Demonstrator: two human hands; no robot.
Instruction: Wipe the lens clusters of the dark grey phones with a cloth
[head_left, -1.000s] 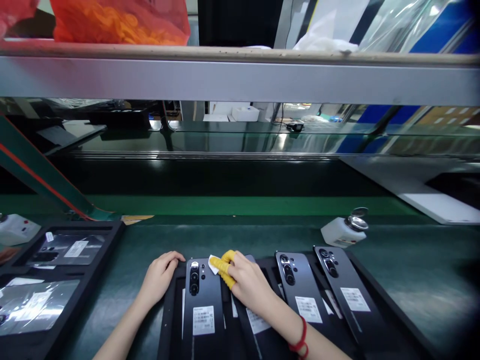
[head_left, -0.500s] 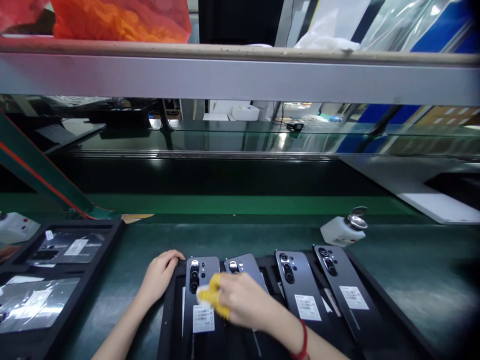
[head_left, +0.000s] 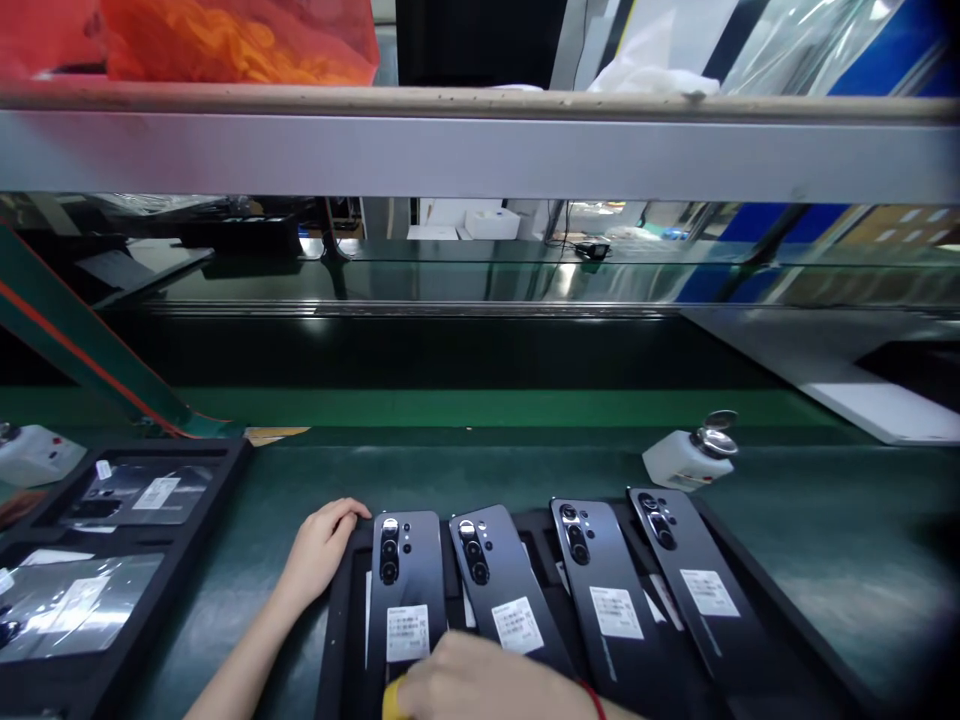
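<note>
My left hand rests at the far left corner of a black tray, with its fingers bent together over the rim. Low in the view, my right hand is closed over the lower part of the leftmost phone. Yellow finger covers show at its fingertips; the white wipe pinched in them is hidden now. Beside that phone lie a second phone, a third phone and a fourth phone, slightly fanned out. All lie with dark grey-blue backs up, each bearing camera lenses and a white label.
A white pump bottle with a raised metal lid stands behind the tray. At left, another black tray holds wrapped phones, with a second white bottle behind it. A grey shelf beam crosses above the green work surface.
My right hand has moved down along the leftmost phone towards me, uncovering the second phone's lenses and label. My left hand has stayed at the tray corner.
</note>
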